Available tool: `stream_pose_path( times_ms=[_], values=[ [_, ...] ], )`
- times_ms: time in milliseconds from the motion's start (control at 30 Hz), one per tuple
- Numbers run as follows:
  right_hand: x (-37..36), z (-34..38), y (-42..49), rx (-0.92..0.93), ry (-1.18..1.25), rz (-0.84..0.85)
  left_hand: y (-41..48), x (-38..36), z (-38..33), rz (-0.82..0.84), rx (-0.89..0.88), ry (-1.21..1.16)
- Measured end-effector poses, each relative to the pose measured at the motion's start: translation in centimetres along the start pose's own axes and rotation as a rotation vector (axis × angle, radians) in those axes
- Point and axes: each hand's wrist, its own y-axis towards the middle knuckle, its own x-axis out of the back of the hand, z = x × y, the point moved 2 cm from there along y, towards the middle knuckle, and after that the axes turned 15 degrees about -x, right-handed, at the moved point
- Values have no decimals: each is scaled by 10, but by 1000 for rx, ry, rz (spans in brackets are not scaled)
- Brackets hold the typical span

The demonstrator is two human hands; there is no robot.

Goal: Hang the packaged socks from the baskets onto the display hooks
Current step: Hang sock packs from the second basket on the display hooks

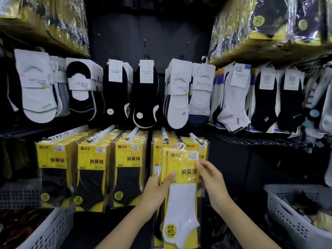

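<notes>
**White sock packs held up to the lower hooks**

A small stack of yellow-carded packs of white ankle socks (181,178) is held upright in front of the lower row of the display, its white plastic hanger tab (181,146) just below and between two hook tips. At least two packs are fanned together; the exact count is hard to tell. The left hand (158,187) clamps the stack's left edge, thumb across the front of the card. The right hand (212,178) pinches the right edge, fingertips on the card near the price sticker.

The step in hand looks like lining up the tab with a hook, not yet threading it. The nearest hook (165,135) rises just above and left of the tab; another hook (196,138) sits to its right. Both already carry matching yellow packs. The next move calls for lifting the stack slightly, squaring the tabs together, and sliding their openings over one hook's upturned tip, then pushing back.

To the left hang three full rows of black-sock packs (91,169). Above, loose-carded no-show socks (145,94) fill the upper row. A white perforated basket (294,212) stands lower right, another basket (48,229) lower left.
</notes>
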Motion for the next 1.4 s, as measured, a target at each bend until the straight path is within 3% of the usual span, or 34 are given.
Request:
stream_pose_path(
  times_ms=[167, 267, 500, 900, 1133, 1400],
  values=[
    [6, 2, 1, 12, -19, -28, -2, -3, -1, 168, 41, -32],
    [3, 2, 0, -54, -17, 60, -2, -4, 1, 188, 34, -47],
    [-5, -1, -2, -65, -48, 99, 5, 11, 5, 57, -46, -136],
    [-23, 51, 14, 148, -275, 110, 5, 29, 13, 31, -116, 95],
    [-35, 82, 19, 121, -463, 235, 3, 30, 7, 63, -176, 113],
    [-37, 79, 22, -8, -341, 264, 2, 41, 5, 15, -215, 157]
  ],
)
